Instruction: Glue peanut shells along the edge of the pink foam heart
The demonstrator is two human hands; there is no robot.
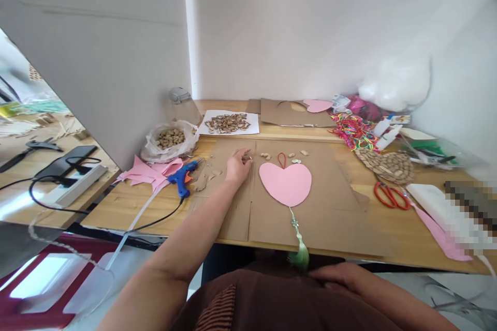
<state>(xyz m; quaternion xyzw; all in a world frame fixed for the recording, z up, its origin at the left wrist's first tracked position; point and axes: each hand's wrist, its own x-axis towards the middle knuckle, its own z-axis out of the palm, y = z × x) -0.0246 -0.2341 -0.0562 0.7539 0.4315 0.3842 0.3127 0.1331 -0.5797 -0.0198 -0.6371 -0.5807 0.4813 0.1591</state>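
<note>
Your left hand (237, 165): fingers loosely curled, tips down on cardboard sheet (322, 201) beside small shell piece (250, 157); whether pinching it, cannot tell. Arm stretched forward across table edge. Pink paper heart (286, 183) just right of hand, green tassel (300, 252) hanging below. Your right hand (337, 274) rests flat in lap, fingers together. Blue glue gun (182, 178) near left. No readable writing.

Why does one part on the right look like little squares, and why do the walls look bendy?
In the head view, a patch at the right table edge is pixelated, hiding what lies there. The wide lens bends the walls near the picture's edges. The pink heart beside the left hand looks sharp, in soft, even light.
</note>
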